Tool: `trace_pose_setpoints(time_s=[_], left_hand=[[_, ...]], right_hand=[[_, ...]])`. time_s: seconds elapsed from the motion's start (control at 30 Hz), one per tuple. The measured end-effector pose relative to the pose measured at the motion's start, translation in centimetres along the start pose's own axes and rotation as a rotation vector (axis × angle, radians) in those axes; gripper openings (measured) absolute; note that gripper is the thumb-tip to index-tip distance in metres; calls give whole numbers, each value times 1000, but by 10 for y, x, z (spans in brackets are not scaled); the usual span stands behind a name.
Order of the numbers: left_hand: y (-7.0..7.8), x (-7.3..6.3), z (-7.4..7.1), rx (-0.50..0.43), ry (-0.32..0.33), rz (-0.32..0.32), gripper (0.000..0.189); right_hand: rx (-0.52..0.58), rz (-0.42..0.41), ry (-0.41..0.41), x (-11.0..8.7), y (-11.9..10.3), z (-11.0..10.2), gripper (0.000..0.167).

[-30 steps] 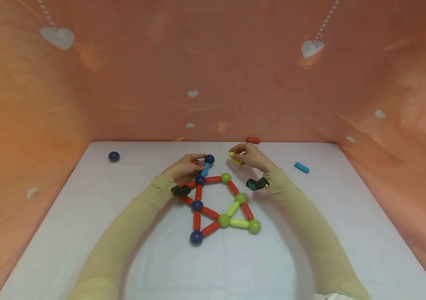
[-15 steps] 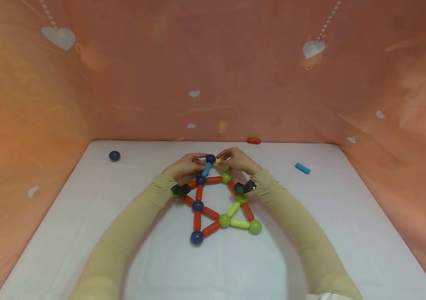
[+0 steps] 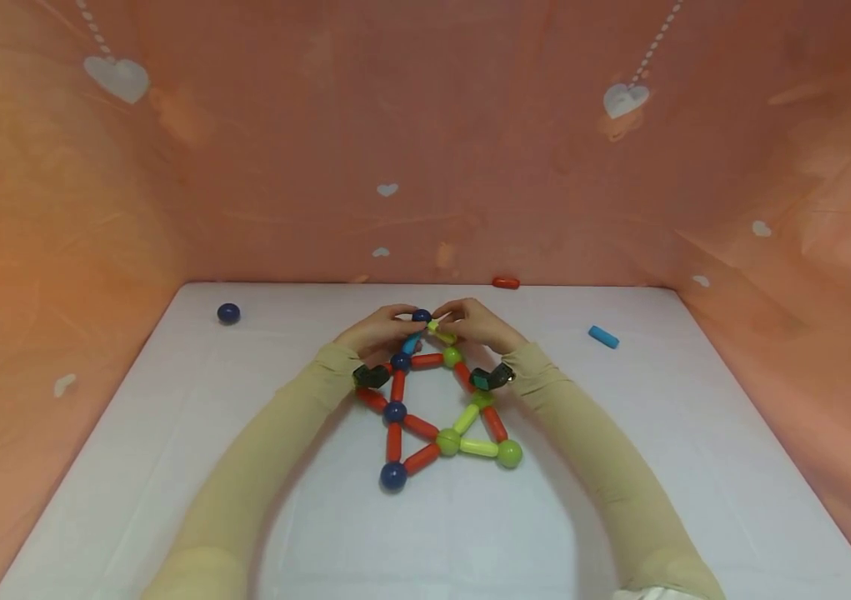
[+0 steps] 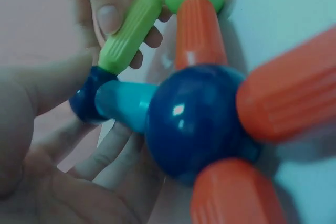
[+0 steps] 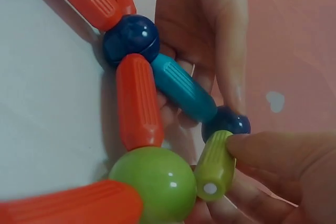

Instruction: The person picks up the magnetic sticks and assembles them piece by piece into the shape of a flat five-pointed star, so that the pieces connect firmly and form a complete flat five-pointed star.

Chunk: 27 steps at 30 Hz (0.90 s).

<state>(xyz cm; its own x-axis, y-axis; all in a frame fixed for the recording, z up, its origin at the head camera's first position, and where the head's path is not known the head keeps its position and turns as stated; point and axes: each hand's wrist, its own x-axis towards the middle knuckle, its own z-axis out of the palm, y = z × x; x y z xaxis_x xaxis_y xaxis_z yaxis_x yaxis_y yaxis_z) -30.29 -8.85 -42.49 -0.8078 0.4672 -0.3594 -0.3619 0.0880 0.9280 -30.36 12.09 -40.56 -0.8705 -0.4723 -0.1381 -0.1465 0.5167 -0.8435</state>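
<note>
My left hand (image 3: 380, 332) pinches a dark blue ball (image 5: 235, 121) between thumb and fingers, at the far tip of a frame of magnetic rods and balls. A light blue rod (image 5: 184, 87) joins that ball to another dark blue ball (image 4: 197, 121). My right hand (image 3: 479, 325) pinches a yellow-green rod (image 4: 131, 32), one end of it against the held ball. Its other end, with a pale round tip, sits beside a green ball (image 5: 157, 184); whether they touch I cannot tell. Red rods (image 3: 427, 360) link the frame's balls nearer the body.
On the white table (image 3: 695, 467) lie a loose dark blue ball (image 3: 228, 313) at far left, a light blue rod (image 3: 603, 337) at right and a red rod (image 3: 505, 282) at the back edge. An orange cloth (image 3: 425, 125) with hearts rises behind.
My right hand has moved left, bringing the yellow-green rod to the dark blue ball. My left thumb has shifted right, in front of that ball. The loose pieces have stayed put.
</note>
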Motion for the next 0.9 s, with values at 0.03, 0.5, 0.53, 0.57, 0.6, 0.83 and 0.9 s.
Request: trace_pose_setpoints(time_s=[0.03, 0.5, 0.53, 0.57, 0.6, 0.83, 0.9], left_hand=[[0, 1, 2, -9, 2, -1, 45], [3, 8, 11, -39, 107, -8, 44], [3, 8, 11, -37, 105, -8, 44], [3, 7, 11, -31, 103, -10, 45], [4, 7, 12, -27, 102, -12, 46], [6, 8, 16, -47, 137, -71, 50], [7, 8, 18, -71, 150, -88, 51]], right_hand=[[9, 1, -4, -1, 1, 0, 32], [179, -57, 19, -8, 8, 6, 34], [173, -59, 28, -7, 9, 8, 33], [166, -59, 34, -7, 9, 9, 33], [158, -57, 38, -6, 10, 10, 33], [108, -12, -44, -11, 11, -1, 38], [66, -6, -58, -21, 10, -10, 40]])
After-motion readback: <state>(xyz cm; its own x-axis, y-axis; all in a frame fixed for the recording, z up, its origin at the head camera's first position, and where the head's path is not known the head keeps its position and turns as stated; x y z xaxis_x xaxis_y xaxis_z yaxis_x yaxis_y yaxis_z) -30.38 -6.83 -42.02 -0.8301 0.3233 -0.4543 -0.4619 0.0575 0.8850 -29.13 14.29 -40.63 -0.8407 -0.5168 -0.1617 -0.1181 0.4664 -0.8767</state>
